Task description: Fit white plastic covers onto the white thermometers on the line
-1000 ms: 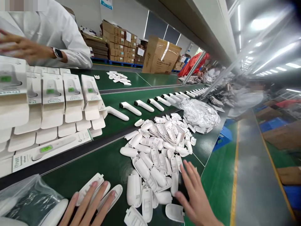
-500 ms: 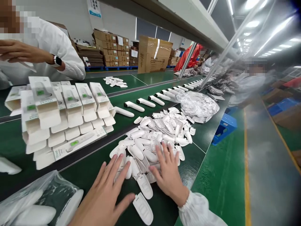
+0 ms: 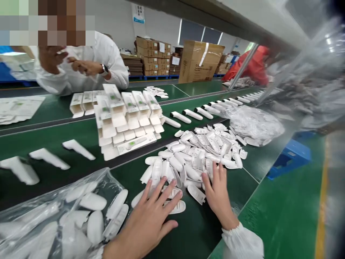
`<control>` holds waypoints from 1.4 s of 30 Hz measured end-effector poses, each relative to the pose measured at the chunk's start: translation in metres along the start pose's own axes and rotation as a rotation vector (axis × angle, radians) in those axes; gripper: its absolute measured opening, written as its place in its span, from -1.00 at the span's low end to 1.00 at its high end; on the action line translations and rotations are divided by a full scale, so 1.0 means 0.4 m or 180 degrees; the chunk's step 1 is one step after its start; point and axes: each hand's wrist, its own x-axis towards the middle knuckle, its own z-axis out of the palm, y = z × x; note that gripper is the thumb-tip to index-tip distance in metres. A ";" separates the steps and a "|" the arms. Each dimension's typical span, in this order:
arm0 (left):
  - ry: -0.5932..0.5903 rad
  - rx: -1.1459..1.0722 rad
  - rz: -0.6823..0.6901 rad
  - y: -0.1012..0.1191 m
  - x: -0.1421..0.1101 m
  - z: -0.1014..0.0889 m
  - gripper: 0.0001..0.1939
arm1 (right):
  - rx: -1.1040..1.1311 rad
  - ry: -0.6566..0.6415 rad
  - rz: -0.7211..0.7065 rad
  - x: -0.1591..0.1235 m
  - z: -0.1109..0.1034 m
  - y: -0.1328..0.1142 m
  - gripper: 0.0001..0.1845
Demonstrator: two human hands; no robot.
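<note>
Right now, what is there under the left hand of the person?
White plastic covers show partly from beneath the left hand, over the green work surface. Whatever lies under the palm is covered and cannot be seen.

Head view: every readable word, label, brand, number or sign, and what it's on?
None reads with confidence:
Large brown cardboard box: printing, too blurred.
Blue-and-white wall sign: characters, too small.
Stacked white cardboard cartons: lettering, blurred.
White paper sheet on brown boxes: too small.
White plastic shells: no legible marking.
</note>
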 end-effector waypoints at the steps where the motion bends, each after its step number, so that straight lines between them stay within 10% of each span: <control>1: -0.0051 0.0041 -0.0134 -0.003 -0.043 -0.014 -0.32 | -0.0027 0.0127 -0.0107 -0.019 -0.012 0.014 -0.22; 5: -0.0269 0.0091 -0.0462 0.006 -0.244 -0.041 -0.27 | -0.0014 0.0207 -0.1241 -0.109 -0.047 0.012 -0.38; 8: -0.0462 -0.0069 -0.0723 0.010 -0.346 -0.054 -0.16 | 0.0372 -0.0611 -0.2535 -0.171 -0.047 -0.094 -0.44; 15: -0.1471 -0.0271 -0.1698 -0.016 -0.386 -0.121 0.11 | 0.0846 -0.2245 -0.4996 -0.227 0.011 -0.357 -0.57; 24: -0.2393 -0.0235 -0.2431 0.003 -0.383 -0.232 -0.11 | 0.0989 -0.2690 -0.4767 -0.206 0.040 -0.445 -0.56; 33: -0.1772 -0.0288 -0.2282 -0.257 -0.376 -0.152 0.12 | 0.0576 -0.2692 -0.5184 -0.297 0.115 -0.529 -0.60; 42: -0.0511 -0.0979 -0.1689 -0.163 -0.284 -0.032 -0.25 | 0.0658 -0.2208 -0.4338 -0.181 0.097 -0.378 -0.54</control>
